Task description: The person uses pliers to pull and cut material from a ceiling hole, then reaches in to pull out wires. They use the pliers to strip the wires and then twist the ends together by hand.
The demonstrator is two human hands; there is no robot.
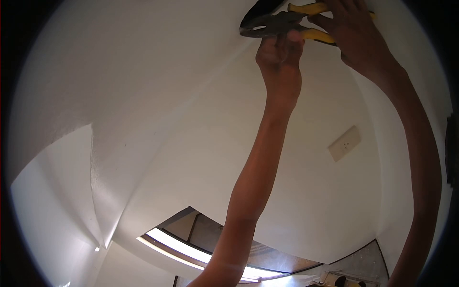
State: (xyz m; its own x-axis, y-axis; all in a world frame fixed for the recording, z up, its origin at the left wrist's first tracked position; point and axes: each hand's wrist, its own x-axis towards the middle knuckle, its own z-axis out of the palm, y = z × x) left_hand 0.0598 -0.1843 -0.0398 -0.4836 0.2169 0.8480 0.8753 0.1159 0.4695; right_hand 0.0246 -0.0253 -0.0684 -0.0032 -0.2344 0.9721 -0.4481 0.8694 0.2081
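Pliers with dark metal jaws and yellow-and-black handles are raised near the top edge of the head view, jaws pointing left. My right hand is closed on their handles, which stand apart from each other. Just below the pliers' head is my left hand, its fingers curled and its thumb against the tool near the lower handle. Whatever those fingers may pinch is hidden behind the pliers. A black object shows behind and above the jaws, cut off by the frame edge; its kind is not clear.
Pale wall and ceiling surfaces surround my arms. On the right is a white socket plate. Below, a framed opening lets in bright light. Some dark items lie at the bottom edge, and a dark object is at the far right.
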